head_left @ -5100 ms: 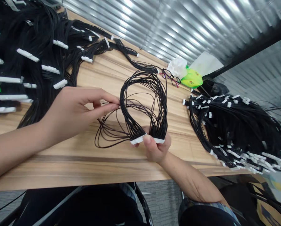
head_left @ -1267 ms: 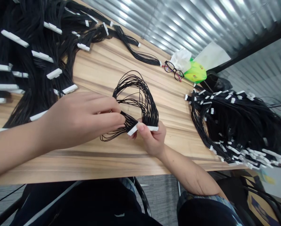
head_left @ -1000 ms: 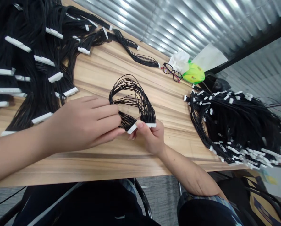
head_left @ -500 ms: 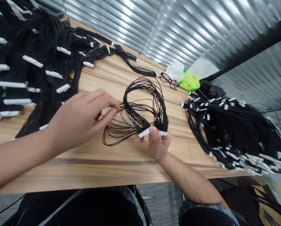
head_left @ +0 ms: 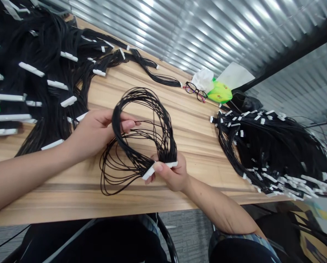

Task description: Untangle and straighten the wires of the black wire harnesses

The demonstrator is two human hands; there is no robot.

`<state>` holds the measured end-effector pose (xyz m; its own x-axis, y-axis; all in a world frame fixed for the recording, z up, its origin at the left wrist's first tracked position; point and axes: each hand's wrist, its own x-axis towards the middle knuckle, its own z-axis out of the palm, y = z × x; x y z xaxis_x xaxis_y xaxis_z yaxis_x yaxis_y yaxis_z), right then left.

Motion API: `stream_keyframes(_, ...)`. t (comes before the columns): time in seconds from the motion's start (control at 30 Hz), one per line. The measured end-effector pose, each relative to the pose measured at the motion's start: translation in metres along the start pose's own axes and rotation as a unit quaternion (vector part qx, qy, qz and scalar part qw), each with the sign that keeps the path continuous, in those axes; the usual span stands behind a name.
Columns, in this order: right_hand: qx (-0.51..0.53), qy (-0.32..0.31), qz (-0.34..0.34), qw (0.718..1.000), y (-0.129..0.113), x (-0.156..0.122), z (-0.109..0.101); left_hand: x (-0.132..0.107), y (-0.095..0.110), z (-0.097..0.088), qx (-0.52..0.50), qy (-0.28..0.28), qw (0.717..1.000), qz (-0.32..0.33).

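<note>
A black wire harness (head_left: 143, 93) is bent into a loop above the table in front of me. Its two white connectors, the left one (head_left: 148, 172) and the right one (head_left: 171, 164), are side by side in my right hand (head_left: 174, 174), gripped between thumb and fingers. My left hand (head_left: 104, 126) reaches into the loop from the left, partly hidden behind the thick strand. Its thumb and fingertips are closed together on some of the harness wires. Looser wires fan out and hang below my left hand.
A large pile of black harnesses (head_left: 51, 44) with white connectors covers the left of the wooden table (head_left: 196, 146). Another heap (head_left: 270, 142) lies at the right. Glasses (head_left: 196, 91), crumpled white tissue (head_left: 202, 80) and a green packet (head_left: 220, 92) sit near the corrugated metal wall (head_left: 169, 29).
The harness has moved left and slightly nearer to me with my right hand. My left hand has gone into the loop, so the thick strand now crosses in front of its fingers.
</note>
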<state>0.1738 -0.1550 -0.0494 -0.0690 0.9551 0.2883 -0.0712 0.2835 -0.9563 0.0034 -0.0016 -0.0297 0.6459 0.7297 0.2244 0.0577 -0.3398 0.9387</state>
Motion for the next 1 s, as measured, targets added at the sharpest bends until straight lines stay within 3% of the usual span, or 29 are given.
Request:
stream_keyframes(0.17, -0.026, -0.056, -0.036, 0.997, -0.003, 0.004, -0.001, 0.0, -0.004, -0.002, -0.033, -0.021, 0.999, 0.003)
stream_keyframes(0.37, -0.043, -0.036, -0.079, 0.995, -0.003, 0.004, 0.001, -0.002, -0.01, 0.002, -0.031, -0.063, 0.997, -0.007)
stream_keyframes(0.63, -0.053, 0.023, -0.111, 0.992, -0.002, 0.002, 0.0, 0.001, -0.003, 0.006, -0.042, -0.007, 0.997, -0.066)
stream_keyframes(0.8, -0.04, 0.021, -0.068, 0.997, -0.005, 0.003, -0.001, 0.002, -0.005, 0.004, -0.043, -0.027, 0.998, -0.046)
stream_keyframes(1.0, -0.017, -0.056, 0.029, 0.998, -0.004, 0.005, -0.003, 0.001, -0.014, 0.002, -0.048, -0.071, 0.996, 0.02)
